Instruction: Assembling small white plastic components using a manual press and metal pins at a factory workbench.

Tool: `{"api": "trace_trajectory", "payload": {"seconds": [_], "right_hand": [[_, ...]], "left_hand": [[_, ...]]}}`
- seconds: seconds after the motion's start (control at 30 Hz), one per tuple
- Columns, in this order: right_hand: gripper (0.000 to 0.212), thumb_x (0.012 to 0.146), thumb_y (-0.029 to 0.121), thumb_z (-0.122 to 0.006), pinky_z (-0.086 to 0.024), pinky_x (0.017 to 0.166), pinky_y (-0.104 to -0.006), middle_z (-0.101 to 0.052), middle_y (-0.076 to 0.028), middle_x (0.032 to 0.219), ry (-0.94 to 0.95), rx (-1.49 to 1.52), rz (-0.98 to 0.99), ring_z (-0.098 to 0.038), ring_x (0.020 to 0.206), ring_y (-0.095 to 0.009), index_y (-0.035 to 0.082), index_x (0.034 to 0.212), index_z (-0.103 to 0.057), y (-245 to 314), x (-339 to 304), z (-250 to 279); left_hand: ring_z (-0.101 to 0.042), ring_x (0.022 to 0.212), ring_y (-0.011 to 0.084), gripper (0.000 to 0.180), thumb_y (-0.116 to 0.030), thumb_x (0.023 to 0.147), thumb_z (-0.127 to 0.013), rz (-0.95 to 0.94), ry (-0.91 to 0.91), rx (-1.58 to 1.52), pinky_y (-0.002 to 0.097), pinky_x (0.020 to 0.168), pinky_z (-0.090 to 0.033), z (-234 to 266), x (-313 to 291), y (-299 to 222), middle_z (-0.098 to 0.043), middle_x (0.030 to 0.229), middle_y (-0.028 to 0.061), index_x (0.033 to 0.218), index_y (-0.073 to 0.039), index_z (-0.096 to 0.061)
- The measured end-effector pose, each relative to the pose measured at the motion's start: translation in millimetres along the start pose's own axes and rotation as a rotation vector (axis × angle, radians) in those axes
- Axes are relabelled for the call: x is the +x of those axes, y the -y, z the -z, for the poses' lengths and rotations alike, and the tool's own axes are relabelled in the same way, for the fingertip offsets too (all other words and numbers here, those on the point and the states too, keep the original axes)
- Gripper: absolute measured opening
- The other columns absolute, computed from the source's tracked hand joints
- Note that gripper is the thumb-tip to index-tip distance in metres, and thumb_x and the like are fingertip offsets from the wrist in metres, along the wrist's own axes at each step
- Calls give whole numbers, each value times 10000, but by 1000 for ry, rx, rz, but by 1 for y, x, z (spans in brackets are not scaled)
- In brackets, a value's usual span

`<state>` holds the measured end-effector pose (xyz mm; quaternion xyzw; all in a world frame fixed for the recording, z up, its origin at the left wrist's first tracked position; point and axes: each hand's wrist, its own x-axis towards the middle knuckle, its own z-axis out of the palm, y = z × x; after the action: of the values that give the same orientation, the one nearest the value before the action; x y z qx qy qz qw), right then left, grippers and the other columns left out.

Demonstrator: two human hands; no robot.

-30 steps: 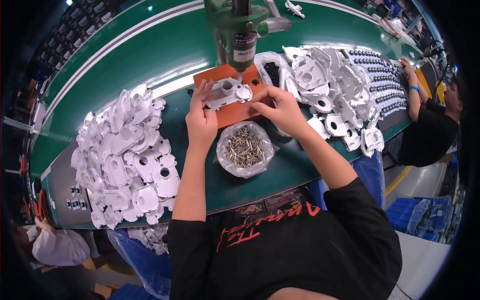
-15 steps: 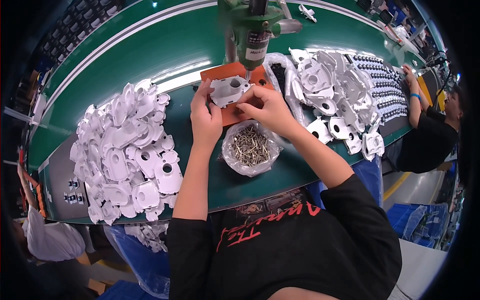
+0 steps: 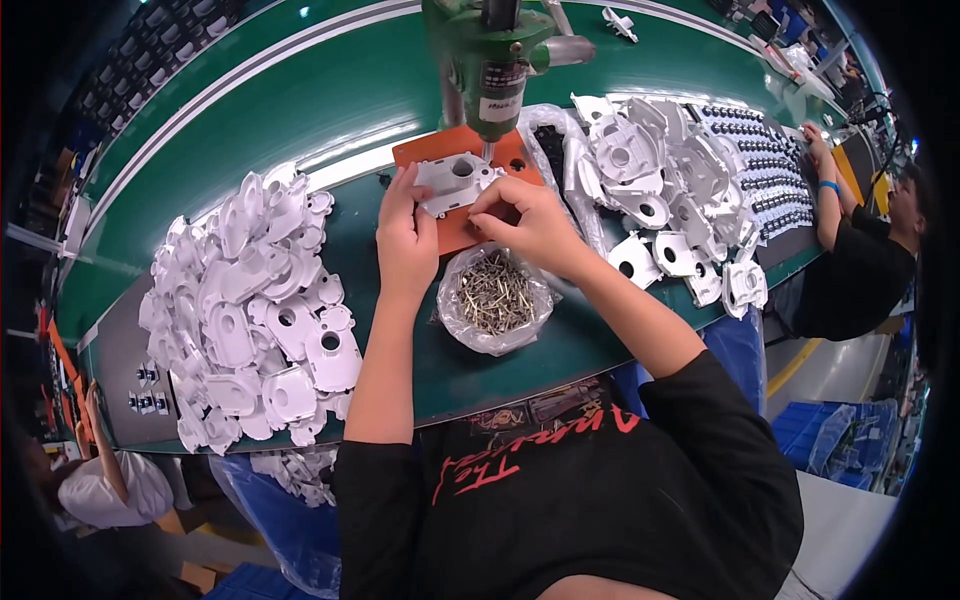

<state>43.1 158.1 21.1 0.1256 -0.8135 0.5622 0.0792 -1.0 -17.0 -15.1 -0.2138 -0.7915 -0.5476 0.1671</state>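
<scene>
Green machine [image 3: 497, 85] overhangs housing [image 3: 443, 175]; heaped parts [image 3: 235, 325] flank left hand [image 3: 408, 235] and right hand [image 3: 535, 222]; cannot tell either grip's state

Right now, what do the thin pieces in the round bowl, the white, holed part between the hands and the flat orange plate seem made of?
Thin brassy pieces: probably metal, since they glint. White part with round hole: likely moulded plastic, satin, with a raised rim. Flat orange plate: evenly coloured, dull; plastic or painted metal, unclear.
</scene>
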Motion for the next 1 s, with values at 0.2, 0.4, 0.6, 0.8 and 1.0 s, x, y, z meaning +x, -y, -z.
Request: {"api": "trace_trajectory", "payload": {"seconds": [0.2,0.4,0.6,0.8,1.0], "right_hand": [[81,819,43,-643,-494,663,-221,-644,-36,809,-6,29,7,-625,741,-81,-9,878,-625,-3,-1,0],[89,816,48,-648,-489,655,-217,-643,-33,808,-3,6,6,-622,736,-77,-7,883,-628,-2,-1,1],[95,813,55,-655,-479,639,-214,-634,-26,802,-5,-1,2,-611,720,-70,-2,885,-632,0,-2,1],[95,814,56,-654,-478,637,-216,-632,-25,803,2,1,14,-610,718,-71,-1,887,-633,-3,-2,2],[98,810,60,-660,-477,635,-218,-630,-26,803,8,1,6,-609,716,-72,0,883,-632,-2,-3,1]], "left_hand": [[-335,1332,393,441,18,840,-439,-55,90,85,434,1028,-359,1,2,2,-635,1127,135,1277,31,-496],[-301,1374,326,256,5,871,-444,-26,142,111,396,1074,-325,3,3,1,-539,1322,130,1054,-4,-623],[-304,1371,328,262,2,871,-448,-21,143,111,399,1084,-314,2,2,2,-537,1326,126,1060,-20,-628],[-302,1372,325,261,6,872,-444,-42,143,129,400,1087,-311,2,2,3,-544,1319,121,1054,-22,-628],[-323,1341,376,303,2,839,-447,-59,121,134,433,1049,-358,2,2,2,-600,1231,93,1096,-2,-608]]}}
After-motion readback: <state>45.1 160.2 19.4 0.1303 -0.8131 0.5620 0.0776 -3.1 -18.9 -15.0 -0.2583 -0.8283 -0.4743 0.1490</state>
